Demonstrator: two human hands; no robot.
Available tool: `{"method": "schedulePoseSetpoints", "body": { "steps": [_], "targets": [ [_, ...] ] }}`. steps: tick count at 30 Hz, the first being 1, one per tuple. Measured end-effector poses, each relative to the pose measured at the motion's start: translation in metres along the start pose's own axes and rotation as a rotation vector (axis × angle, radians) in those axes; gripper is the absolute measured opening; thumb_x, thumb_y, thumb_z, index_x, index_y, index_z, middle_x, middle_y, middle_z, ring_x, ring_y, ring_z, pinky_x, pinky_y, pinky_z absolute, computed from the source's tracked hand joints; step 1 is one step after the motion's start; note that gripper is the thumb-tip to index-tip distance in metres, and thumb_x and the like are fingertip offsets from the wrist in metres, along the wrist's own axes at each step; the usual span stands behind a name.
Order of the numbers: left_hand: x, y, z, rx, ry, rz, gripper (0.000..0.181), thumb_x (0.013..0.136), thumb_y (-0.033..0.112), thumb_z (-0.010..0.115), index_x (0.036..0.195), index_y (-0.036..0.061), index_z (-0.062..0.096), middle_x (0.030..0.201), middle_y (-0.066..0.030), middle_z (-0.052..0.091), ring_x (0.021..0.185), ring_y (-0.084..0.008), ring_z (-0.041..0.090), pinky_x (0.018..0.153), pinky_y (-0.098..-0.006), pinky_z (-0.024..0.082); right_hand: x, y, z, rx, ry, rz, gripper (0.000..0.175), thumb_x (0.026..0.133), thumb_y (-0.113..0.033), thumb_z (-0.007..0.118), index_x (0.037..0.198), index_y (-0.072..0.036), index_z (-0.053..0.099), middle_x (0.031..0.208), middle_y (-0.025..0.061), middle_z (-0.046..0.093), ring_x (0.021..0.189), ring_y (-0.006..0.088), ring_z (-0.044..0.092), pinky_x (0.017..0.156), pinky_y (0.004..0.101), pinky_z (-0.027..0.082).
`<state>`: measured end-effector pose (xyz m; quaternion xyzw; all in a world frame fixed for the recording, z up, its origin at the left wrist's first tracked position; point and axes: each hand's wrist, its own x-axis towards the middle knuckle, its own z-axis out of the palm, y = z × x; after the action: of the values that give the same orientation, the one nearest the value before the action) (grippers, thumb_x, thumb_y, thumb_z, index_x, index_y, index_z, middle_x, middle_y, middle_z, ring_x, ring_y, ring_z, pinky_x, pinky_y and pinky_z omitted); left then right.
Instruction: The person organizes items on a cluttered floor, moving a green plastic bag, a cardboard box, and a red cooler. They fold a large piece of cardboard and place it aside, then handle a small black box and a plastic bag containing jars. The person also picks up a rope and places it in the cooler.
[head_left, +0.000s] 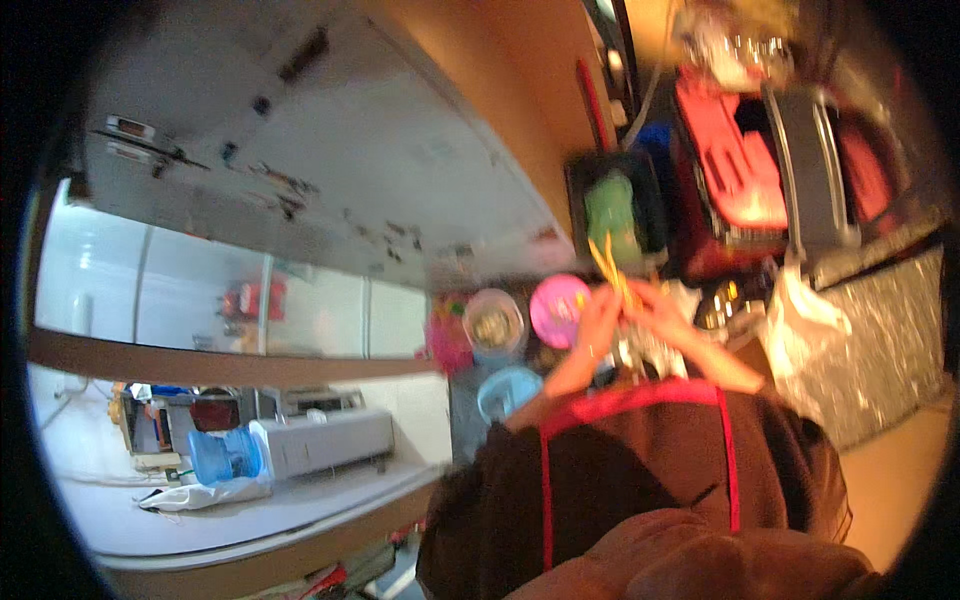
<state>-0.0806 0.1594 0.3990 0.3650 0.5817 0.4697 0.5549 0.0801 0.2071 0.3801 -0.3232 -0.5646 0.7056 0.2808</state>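
Before my torso, my left hand (600, 319) and my right hand (654, 306) meet with their fingertips close together. A slim yellow item (616, 276) is pinched between them, and two thin ends of it point away from me. Blur hides its exact kind. Just left of my left hand is a pink round container (556, 311) with small yellowish bits in it. Beyond my fingers lies a black tray (651, 202) with green material (609, 206) inside. Crumpled, pale, shiny material (652, 345) shows below my right hand.
Left of the pink container stand a clear tub (493, 324) with pale contents and a light-blue basin (510, 394). Red plastic parts (739, 165) fill a container at upper right. A white plastic bag (802, 322) lies right of my right arm. A large grey panel (360, 135) spans the upper left.
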Motion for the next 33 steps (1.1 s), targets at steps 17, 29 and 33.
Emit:
{"method": "schedulePoseSetpoints", "body": {
  "steps": [17, 29, 33],
  "targets": [
    [-0.017, 0.010, -0.124, 0.116, -0.297, -0.048, 0.031, 0.103, 0.035, 0.053, 0.105, 0.0057, 0.061, 0.073, -0.0022, 0.062, 0.056, -0.0103, 0.059, 0.049, -0.0241, 0.045, 0.078, -0.091, 0.111, 0.185, 0.266, -0.218, 0.033, 0.102, -0.018, 0.057, 0.130, 0.000, 0.056, 0.094, 0.0046, 0.066, 0.084, 0.0126, 0.064, 0.079, 0.0285, 0.052],
    [-0.046, -0.148, -0.216, -0.056, 0.324, -0.248, 0.026, 0.097, 0.028, 0.063, 0.107, 0.0045, 0.067, 0.084, -0.0011, 0.064, 0.069, -0.0112, 0.057, 0.060, -0.0290, 0.048, 0.218, -0.206, -0.008, 0.059, 0.234, -0.452, 0.029, 0.102, -0.021, 0.058, 0.125, -0.003, 0.061, 0.088, 0.0000, 0.062, 0.063, 0.0066, 0.050, 0.055, 0.0216, 0.041],
    [-0.075, -0.130, -0.213, 0.123, 0.515, -0.270, 0.034, 0.098, 0.033, 0.058, 0.110, 0.0027, 0.067, 0.088, -0.0059, 0.069, 0.074, -0.0160, 0.067, 0.060, -0.0292, 0.053, 0.289, -0.322, -0.041, -0.116, 0.213, -0.718, 0.034, 0.101, -0.028, 0.060, 0.122, -0.002, 0.063, 0.093, -0.0002, 0.063, 0.070, 0.0069, 0.053, 0.059, 0.0235, 0.044]
  ]
}}
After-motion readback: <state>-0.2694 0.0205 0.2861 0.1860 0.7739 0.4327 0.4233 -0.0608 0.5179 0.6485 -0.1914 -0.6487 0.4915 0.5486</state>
